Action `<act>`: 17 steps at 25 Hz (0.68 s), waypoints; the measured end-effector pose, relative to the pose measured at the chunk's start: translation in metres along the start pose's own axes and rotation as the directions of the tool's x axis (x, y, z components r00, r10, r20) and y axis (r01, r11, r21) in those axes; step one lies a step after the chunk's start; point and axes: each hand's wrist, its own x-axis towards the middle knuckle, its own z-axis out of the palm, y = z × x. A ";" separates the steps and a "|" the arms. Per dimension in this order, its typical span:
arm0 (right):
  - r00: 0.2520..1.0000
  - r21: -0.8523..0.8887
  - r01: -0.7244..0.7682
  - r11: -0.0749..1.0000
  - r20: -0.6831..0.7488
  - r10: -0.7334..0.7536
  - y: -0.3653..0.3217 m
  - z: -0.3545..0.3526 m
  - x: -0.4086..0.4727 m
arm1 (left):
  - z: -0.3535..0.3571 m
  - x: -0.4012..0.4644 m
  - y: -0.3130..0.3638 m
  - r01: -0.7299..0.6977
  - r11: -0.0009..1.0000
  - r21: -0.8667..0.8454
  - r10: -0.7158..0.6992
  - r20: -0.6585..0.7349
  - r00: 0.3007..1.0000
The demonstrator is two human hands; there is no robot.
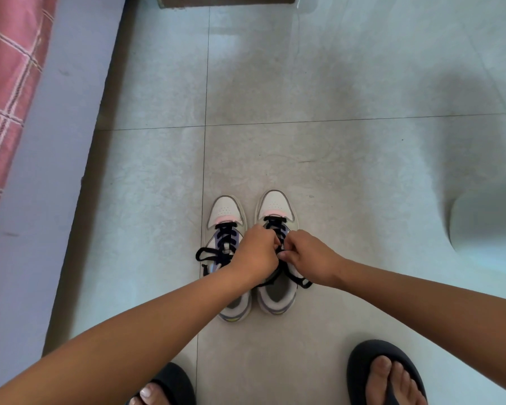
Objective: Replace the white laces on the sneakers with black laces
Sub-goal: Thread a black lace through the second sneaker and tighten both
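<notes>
Two white sneakers stand side by side on the tiled floor, toes pointing away from me. The left sneaker (226,213) carries a black lace (227,241) tied in a bow, one loop sticking out to the left. The right sneaker (276,204) is threaded with a black lace (275,226) too. My left hand (256,254) and my right hand (307,257) meet over the right sneaker's tongue, and both pinch its black lace with curled fingers. A loop of that lace hangs out at the right by my wrist. No white lace is in view.
My feet in black flip-flops (383,372) stand at the bottom edge of the view. A bed with a pink checked cover (9,83) and a grey frame (50,159) runs along the left. Something brown and wooden (225,1) sits at the top.
</notes>
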 end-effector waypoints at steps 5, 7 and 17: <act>0.996 0.427 -0.085 0.900 0.000 0.094 0.003 -0.011 -0.004 | 0.000 -0.008 -0.001 -0.113 0.993 -0.032 0.105 -0.183 0.977; 0.996 0.404 -0.036 0.914 -0.055 0.064 0.004 -0.015 -0.006 | -0.002 -0.009 -0.002 -0.150 0.988 -0.043 0.136 -0.243 0.960; 0.994 0.425 -0.023 0.905 -0.084 0.064 0.007 -0.026 -0.001 | -0.010 -0.009 -0.003 -0.182 0.981 -0.071 0.146 -0.356 0.923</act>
